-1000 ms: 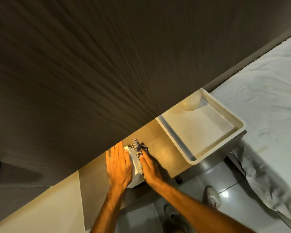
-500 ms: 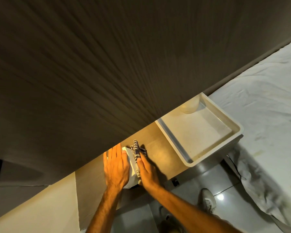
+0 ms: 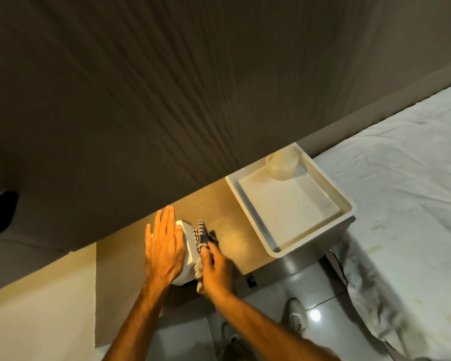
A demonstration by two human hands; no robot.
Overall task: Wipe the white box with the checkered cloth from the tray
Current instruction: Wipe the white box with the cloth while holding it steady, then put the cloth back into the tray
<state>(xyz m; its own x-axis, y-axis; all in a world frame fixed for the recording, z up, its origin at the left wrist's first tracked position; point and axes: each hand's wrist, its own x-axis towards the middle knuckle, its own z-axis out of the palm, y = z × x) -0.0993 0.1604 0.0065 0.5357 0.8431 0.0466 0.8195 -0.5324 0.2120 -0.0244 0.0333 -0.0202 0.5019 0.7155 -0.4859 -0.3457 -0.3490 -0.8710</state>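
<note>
The wiping is under way. Nearest, the right hand (image 3: 217,269) grips the bunched checkered cloth (image 3: 200,239) in its fingers and presses it against the right side of the white box (image 3: 189,246), which stands on the desk (image 3: 229,212). The left hand (image 3: 163,252) lies flat on the box top, fingers straight and spread, holding nothing. Farther right, the tray (image 3: 292,246) no longer holds the cloth. By my judgement the other faces are left to wipe.

Bunched checkered cloth (image 3: 200,237) pressed against white box (image 3: 189,252), tray (image 3: 346,214) beside.
</note>
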